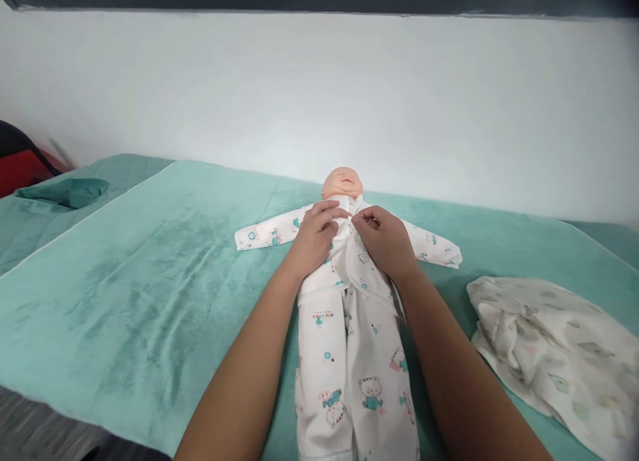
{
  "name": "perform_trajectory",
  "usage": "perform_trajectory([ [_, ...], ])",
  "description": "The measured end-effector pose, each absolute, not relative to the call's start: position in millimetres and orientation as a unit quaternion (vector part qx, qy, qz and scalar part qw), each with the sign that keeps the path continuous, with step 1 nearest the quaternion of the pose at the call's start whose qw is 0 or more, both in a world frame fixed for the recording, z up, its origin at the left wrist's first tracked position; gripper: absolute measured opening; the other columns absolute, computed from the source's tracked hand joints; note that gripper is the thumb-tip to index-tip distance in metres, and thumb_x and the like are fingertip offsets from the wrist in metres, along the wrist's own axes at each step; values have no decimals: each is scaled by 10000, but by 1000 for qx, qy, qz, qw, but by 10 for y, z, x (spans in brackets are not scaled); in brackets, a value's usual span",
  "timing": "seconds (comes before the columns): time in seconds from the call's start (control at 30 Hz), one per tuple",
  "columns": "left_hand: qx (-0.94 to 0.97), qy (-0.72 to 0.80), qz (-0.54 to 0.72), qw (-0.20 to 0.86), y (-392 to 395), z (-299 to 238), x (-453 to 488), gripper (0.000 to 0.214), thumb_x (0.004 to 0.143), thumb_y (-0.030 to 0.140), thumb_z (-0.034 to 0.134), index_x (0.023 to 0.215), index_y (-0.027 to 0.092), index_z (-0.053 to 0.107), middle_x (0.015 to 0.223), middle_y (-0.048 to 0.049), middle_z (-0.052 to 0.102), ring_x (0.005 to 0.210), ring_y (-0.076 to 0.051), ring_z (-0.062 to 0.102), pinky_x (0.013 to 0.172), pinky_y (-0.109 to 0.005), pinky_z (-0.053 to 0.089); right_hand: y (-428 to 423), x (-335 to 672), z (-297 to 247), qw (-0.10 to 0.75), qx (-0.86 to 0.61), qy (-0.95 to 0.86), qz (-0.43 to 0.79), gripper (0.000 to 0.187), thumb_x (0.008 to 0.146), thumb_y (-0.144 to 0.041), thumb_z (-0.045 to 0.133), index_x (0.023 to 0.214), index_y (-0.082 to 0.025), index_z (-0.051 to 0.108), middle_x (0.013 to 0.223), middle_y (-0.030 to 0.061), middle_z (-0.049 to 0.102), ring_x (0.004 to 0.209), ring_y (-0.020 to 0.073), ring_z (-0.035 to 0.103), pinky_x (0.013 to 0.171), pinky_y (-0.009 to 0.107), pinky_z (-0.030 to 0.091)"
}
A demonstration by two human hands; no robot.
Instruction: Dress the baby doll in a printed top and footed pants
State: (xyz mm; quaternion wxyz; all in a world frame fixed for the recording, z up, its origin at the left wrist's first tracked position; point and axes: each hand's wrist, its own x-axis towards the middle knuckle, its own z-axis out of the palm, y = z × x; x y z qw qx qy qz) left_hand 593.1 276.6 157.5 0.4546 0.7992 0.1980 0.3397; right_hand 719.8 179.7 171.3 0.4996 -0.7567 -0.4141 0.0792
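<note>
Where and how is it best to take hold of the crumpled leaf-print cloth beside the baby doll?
The leaf-print cloth is probably best pinched by its bunched folds, at the end nearer the baby doll, coming from above. It lies loosely crumpled there, so the folds should pinch easily; nothing covers them, while the underside rests on the green cover.

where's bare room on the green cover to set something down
Widest free patch: green cover from the doll left to the white piping. Smaller: between right-side sleeve, wall and bundled cloth. Crowded: the doll's chest, under left hand and right hand.
</note>
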Motion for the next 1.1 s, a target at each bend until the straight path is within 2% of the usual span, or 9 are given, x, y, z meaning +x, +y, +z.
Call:
perform_trajectory([
  [0.27, 804, 210, 326, 450, 2765, 1590, 5935, 310, 860, 117, 450, 983, 245, 705, 1413, -37, 555, 1384, -231, 446, 1198, -424, 308, 1840, 7220, 1647, 506, -766, -395, 40, 128, 805, -322, 592, 730, -219, 604, 694, 1, 608, 675, 177, 508, 697, 332, 377],
  [0.47, 763, 189, 359, 503, 2762, 1588, 5907, 294, 838, 119, 515, 1066, 237, 657, 1391, -56, 570, 1360, -223, 490, 1184, -414, 335, 1813, 7215, 1637, 566, -740, -355, 79, 122, 777, -337, 628, 753, -217, 632, 637, -34, 543, 640, 153, 488, 659, 309, 371],
  [0.7, 813, 168, 260, 494, 2743, 1732, 5763, 172, 867, 222, 617, 970, 291, 736, 1500, 1, 492, 1444, -257, 394, 1236, -446, 260, 1779, 7149, 1657, 668, -659, -335, 83, 137, 783, -351, 642, 759, -222, 606, 567, -63, 469, 538, 116, 417, 559, 273, 347],
  [0.9, 840, 131, 219, 478, 2802, 1731, 5706, 145, 888, 303, 641, 986, 298, 748, 1581, 2, 410, 1488, -285, 339, 1230, -473, 279, 1770, 7140, 1660, 674, -650, -338, 91, 121, 796, -337, 632, 756, -234, 584, 583, -53, 472, 540, 120, 428, 541, 268, 357],
  [0.97, 846, 124, 221, 468, 2817, 1719, 5705, 141, 889, 315, 650, 988, 295, 749, 1586, -2, 406, 1495, -285, 330, 1240, -473, 257, 1772, 7143, 1657, 672, -648, -347, 83, 106, 796, -329, 627, 773, -235, 583, 647, -37, 527, 564, 123, 453, 559, 270, 381],
  [1.03, 849, 120, 223, 465, 2823, 1709, 5706, 134, 887, 326, 662, 983, 289, 748, 1590, -7, 404, 1498, -286, 328, 1244, -469, 249, 1773, 7142, 1658, 671, -638, -373, 61, 95, 790, -314, 626, 779, -228, 587, 851, 4, 641, 610, 116, 484, 608, 278, 420],
  [1.1, 848, 119, 224, 465, 2821, 1704, 5709, 127, 880, 330, 676, 976, 282, 744, 1591, -13, 403, 1498, -287, 328, 1236, -462, 265, 1771, 7140, 1659, 671, -619, -403, 56, 88, 795, -301, 616, 778, -221, 585, 1084, 35, 679, 627, 104, 487, 639, 287, 439],
])
